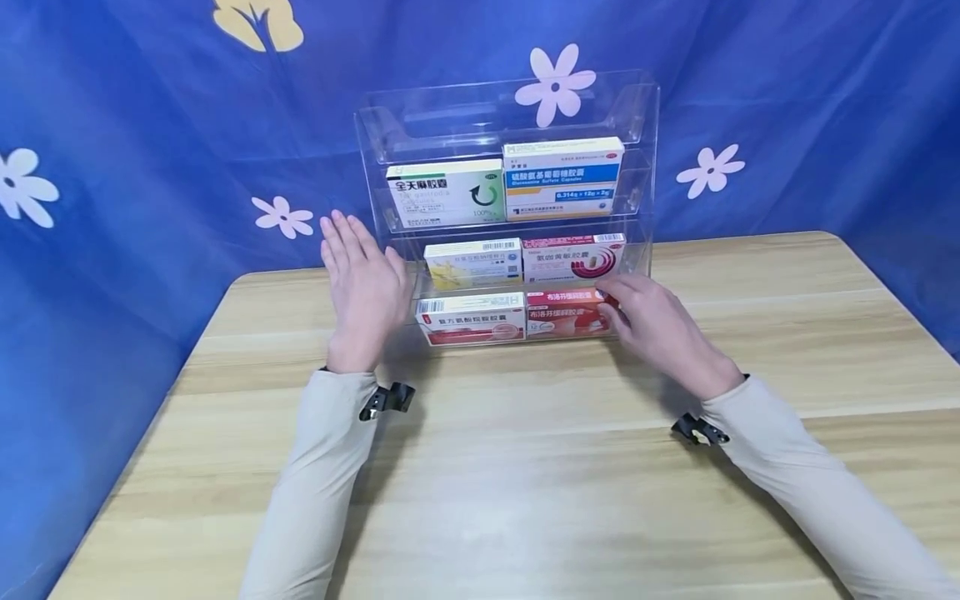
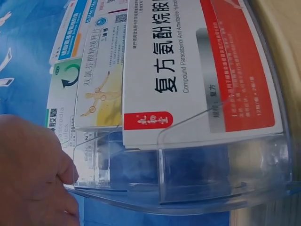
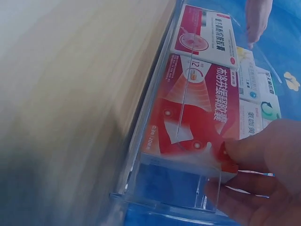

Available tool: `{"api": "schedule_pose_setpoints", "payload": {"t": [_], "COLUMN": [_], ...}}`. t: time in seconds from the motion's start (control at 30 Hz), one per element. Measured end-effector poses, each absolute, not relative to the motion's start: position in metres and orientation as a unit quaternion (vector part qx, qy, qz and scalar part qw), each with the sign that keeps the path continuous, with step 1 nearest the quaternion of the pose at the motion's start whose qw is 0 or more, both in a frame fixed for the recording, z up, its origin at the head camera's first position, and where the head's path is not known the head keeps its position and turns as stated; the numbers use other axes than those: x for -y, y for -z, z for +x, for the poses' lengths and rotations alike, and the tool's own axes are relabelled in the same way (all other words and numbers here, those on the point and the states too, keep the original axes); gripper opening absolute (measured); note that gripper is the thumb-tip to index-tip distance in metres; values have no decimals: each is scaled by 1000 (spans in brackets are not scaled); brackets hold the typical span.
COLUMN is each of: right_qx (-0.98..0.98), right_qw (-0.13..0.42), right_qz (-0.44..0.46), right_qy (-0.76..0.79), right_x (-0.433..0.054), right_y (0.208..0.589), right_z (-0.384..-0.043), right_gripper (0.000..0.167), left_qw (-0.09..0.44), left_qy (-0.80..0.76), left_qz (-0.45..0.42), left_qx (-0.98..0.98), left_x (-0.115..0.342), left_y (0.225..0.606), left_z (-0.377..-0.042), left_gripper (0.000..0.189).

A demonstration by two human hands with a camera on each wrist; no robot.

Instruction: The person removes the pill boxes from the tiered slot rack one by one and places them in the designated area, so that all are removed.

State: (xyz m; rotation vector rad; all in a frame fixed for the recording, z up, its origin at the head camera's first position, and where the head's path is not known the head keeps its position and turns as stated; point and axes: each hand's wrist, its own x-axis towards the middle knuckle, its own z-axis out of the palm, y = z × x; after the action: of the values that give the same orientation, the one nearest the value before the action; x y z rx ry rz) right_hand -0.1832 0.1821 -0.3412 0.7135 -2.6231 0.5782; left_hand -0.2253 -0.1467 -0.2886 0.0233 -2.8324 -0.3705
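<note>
Sleeves lie nearest, right hand pinching a red box, left hand straight-fingered

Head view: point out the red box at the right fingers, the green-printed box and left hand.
Red box [image 1: 564,315], head view: front face.
Green-printed box [image 1: 447,199], head view: front face.
Left hand [image 1: 366,287], head view: back of hand.

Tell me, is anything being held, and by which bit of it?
The right grip pinches the bottom red box by its upper right corner. The left grip holds nothing.
</note>
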Motion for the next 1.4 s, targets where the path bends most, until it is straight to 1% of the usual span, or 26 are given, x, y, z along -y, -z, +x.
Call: {"api": "schedule_pose_setpoints", "payload": {"t": [0.23, 0.37, 0.6, 0.87, 1.2, 1.4], "right_qx": [920, 909, 897, 897, 878, 874], "right_qw": [177, 189, 216, 229, 275, 290], "right_qz": [263, 269, 274, 254, 260, 254], "right_qy": [-231, -254, -272, -281, -294, -297], "right_x": [-185, -187, -190, -194, -199, -199], "right_y": [341, 342, 341, 336, 329, 323], "right_z": [-185, -186, -185, -181, -178, -176], "right_gripper": [34, 33, 32, 29, 27, 25], "left_qw": [125, 121, 108, 91, 77, 73], "left_qy": [118, 123, 135, 116, 109, 115], "left_qz": [7, -1, -42, -92, -96, -94], "left_qx": [985, 985, 984, 985, 986, 986], "left_x": [146, 148, 156, 165, 164, 165], "left_y": [287, 286, 283, 279, 278, 279], "left_z": [-226, -227, -228, -231, -231, -231], "left_gripper": [63, 63, 62, 60, 59, 59]}}
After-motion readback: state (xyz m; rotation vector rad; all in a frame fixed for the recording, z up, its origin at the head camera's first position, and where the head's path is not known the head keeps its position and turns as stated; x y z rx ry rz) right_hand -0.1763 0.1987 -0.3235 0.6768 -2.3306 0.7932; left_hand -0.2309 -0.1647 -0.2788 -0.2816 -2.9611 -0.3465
